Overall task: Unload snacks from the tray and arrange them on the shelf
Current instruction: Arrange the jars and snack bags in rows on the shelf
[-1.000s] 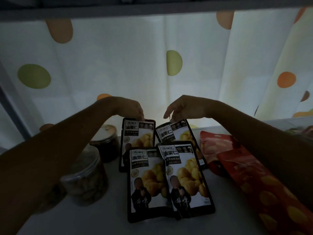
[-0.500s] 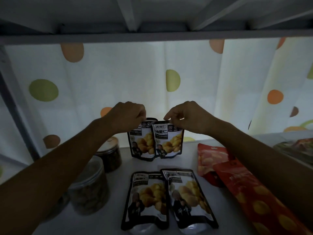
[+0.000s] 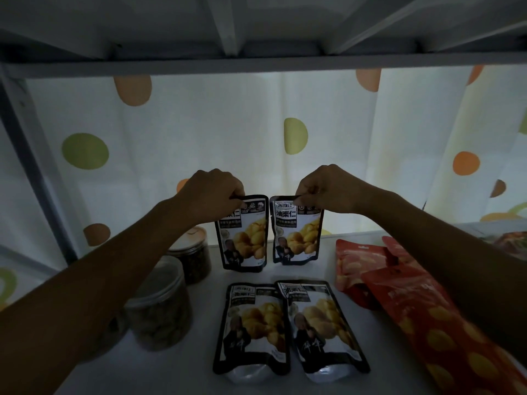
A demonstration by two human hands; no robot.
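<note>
Head view: left hand (image 3: 212, 192) pinches left chestnut pouch (image 3: 245, 240), right hand (image 3: 325, 186) pinches right chestnut pouch (image 3: 298, 238); both, reclined a second ago, now upright below the grips on shelf (image 3: 199, 352). Back row forming.

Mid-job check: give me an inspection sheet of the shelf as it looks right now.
Surface: pale shelf, dimly lit.
Job's things: left upright pouch and right upright pouch side by side at the back; left flat pouch and right flat pouch lying in front of them; rear red bag partly under front red bag on the right.
Clutter: near jar and far jar, clear and lidded, on the left.
Hands: left hand pinches the left upright pouch's top edge; right hand pinches the right upright pouch's top edge.
Cables: nothing seen.
Surroundings: dotted curtain behind; upper shelf overhead; frame post at left.
</note>
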